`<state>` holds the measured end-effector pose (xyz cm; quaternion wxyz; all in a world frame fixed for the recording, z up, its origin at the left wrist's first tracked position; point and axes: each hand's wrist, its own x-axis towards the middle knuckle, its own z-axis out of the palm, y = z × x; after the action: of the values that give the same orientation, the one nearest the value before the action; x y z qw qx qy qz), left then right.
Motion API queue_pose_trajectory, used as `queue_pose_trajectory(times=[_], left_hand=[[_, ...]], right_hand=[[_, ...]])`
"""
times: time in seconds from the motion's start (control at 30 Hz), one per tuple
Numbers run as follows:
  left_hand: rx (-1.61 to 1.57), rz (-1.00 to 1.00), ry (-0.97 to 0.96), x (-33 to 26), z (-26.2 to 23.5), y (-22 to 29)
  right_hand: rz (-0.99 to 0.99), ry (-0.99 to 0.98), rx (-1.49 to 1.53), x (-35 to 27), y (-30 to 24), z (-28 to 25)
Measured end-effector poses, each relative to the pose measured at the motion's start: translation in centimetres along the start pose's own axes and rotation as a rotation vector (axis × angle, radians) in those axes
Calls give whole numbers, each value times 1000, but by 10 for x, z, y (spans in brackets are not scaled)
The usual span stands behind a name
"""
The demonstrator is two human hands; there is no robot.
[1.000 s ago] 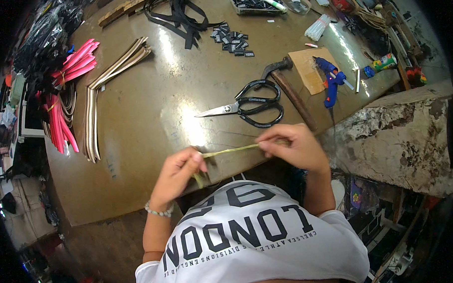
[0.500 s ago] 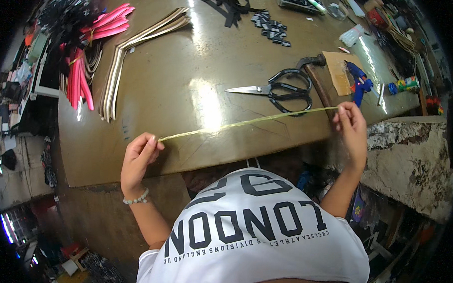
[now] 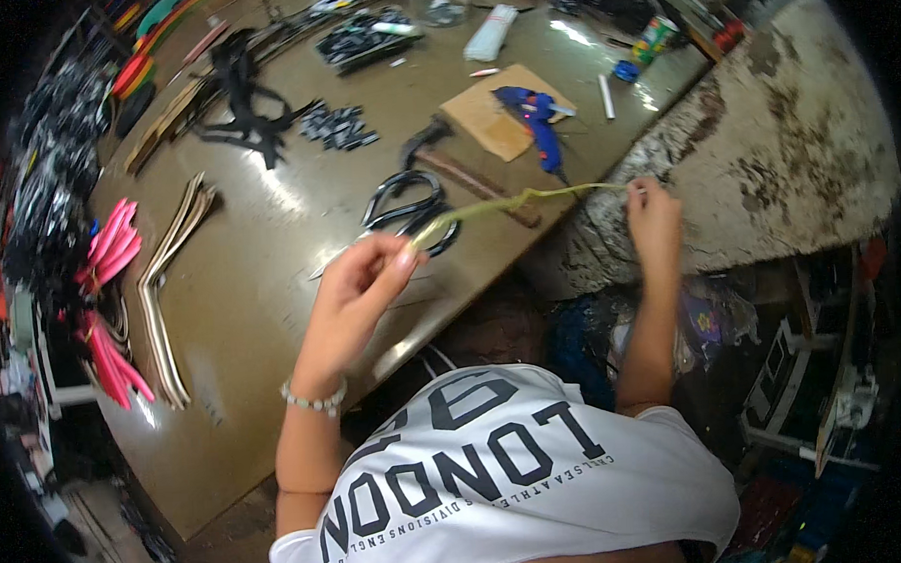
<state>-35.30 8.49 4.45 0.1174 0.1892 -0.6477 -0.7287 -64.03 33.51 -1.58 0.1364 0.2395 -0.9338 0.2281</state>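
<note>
Currently held: one thin yellow-green strip (image 3: 507, 202), pinched at its near end by my left hand (image 3: 356, 285) and at its far end by my right hand (image 3: 652, 215), both clamped on it and well apart, the strip stretched above the bench edge (image 3: 272, 288). Black scissors (image 3: 408, 209) lie at twelve o'clock of my left hand, just beyond; blue glue gun (image 3: 534, 115) further on. Step, as I judge: straightening the strip; next calls for steady tension without slipping.

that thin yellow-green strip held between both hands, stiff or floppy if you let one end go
Probably floppy: the strip is thin and wavy between the left hand and right hand. It looks light, pinched by fingertips only. A freed end would likely droop onto the table.
</note>
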Motion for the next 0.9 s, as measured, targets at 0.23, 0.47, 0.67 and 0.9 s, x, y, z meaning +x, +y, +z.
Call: queue_pose_trajectory(times=[0.23, 0.47, 0.67, 0.9], left_hand=[[190, 379, -325, 121, 105, 32], [1125, 586, -294, 178, 186, -26], [1408, 526, -443, 189, 191, -76], [1273, 563, -461, 195, 179, -81]], right_hand=[[58, -273, -262, -29, 40, 19], [313, -662, 399, -74, 36, -59], [564, -673, 780, -111, 45, 58], [593, -313, 1195, -74, 48, 143]])
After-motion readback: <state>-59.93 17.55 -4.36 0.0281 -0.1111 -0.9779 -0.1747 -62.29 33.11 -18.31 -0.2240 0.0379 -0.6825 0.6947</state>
